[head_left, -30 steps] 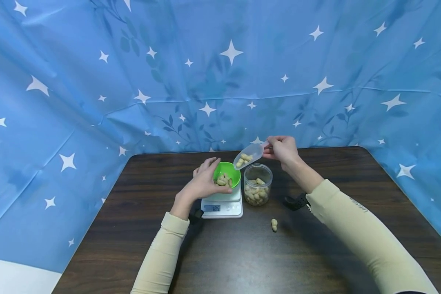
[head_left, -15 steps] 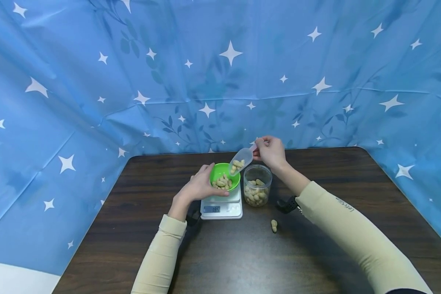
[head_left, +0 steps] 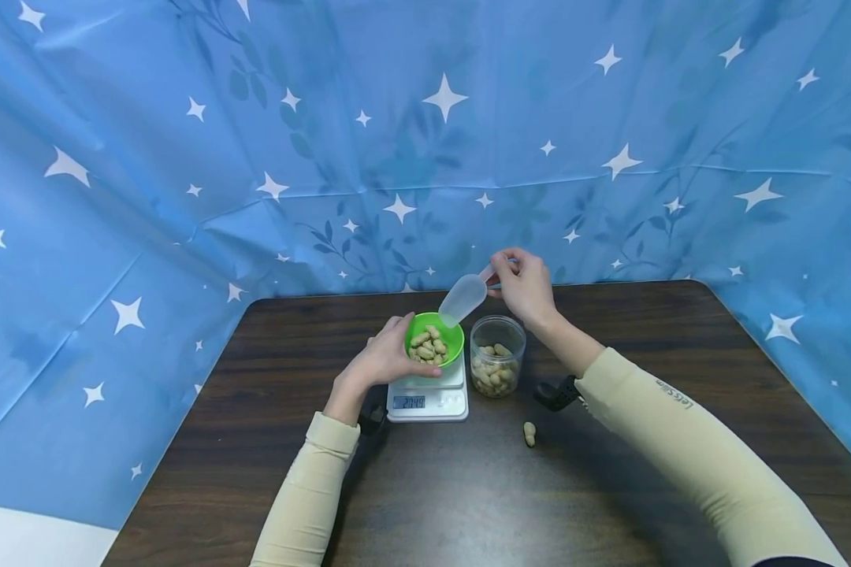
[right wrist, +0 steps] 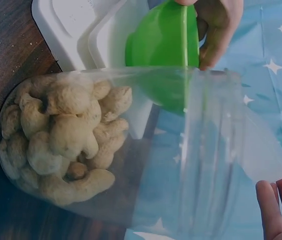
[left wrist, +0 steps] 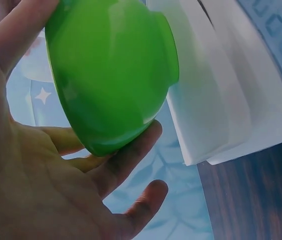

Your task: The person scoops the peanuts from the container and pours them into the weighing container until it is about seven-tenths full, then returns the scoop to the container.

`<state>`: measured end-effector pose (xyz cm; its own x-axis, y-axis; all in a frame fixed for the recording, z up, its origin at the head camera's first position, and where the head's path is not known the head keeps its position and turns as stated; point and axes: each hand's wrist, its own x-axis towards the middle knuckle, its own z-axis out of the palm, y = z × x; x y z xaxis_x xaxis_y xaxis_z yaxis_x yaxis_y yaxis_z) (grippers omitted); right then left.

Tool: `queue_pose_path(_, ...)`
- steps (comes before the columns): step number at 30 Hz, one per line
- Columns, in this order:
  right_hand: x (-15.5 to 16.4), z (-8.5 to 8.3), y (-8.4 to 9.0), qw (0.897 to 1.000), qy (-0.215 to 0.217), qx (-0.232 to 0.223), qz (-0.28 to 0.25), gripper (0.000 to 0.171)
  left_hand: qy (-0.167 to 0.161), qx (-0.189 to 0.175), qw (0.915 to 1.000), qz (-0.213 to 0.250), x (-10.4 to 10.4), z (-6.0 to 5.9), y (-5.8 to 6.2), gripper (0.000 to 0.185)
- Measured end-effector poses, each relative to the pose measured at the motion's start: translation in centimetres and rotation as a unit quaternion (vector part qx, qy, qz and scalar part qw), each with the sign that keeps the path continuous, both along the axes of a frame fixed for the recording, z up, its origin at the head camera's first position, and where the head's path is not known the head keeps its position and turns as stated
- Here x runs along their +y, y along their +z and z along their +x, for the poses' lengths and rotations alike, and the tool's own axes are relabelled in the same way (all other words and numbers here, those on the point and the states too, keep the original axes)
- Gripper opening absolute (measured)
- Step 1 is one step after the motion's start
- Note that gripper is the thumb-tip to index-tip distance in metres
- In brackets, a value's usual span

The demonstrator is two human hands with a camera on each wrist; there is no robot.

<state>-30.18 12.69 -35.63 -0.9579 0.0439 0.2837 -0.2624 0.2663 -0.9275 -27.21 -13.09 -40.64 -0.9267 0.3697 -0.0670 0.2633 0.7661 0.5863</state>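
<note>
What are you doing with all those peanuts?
A person is scooping peanuts from a clear jar into a green bowl that sits on a small white scale. The left hand steadies the bowl. The right hand holds a clear scoop tipped over the bowl, now empty. One peanut lies loose on the table.

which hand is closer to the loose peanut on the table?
Right. The right hand is up behind the jar, holding the scoop; the left hand holds the green bowl on the scale, farther from the loose peanut.
</note>
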Motion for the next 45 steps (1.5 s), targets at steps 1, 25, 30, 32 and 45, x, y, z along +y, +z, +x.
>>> queue_pose_path(1, 0.1, 0.0, 0.2, 1.000, 0.001, 0.002, -0.002, 0.030, 0.001, 0.001, 1.0000, 0.000, 0.0, 0.0, 0.1, 0.118)
queue_pose_path(25, 3.8, 3.3, 2.8, 0.998, 0.019, 0.066, 0.013, 0.034, -0.018, 0.045, 0.9984, 0.030, 0.0, 0.2, 0.4, 0.118)
queue_pose_path(30, 4.5, 3.5, 2.9, 0.995, 0.006, 0.091, 0.039, 0.033, -0.035, 0.090, 0.9940, 0.051, 1.1, 0.3, 0.6, 0.112)
queue_pose_path(32, 4.7, 3.5, 2.7, 0.994, 0.001, 0.098, 0.047, 0.031, -0.045, 0.105, 0.9918, 0.057, 1.6, 0.4, 0.5, 0.110)
queue_pose_path(45, 4.8, 3.7, 0.9, 0.986, 0.017, 0.112, 0.123, 0.025, -0.093, 0.132, 0.9862, 0.036, 4.4, 0.7, 0.5, 0.098)
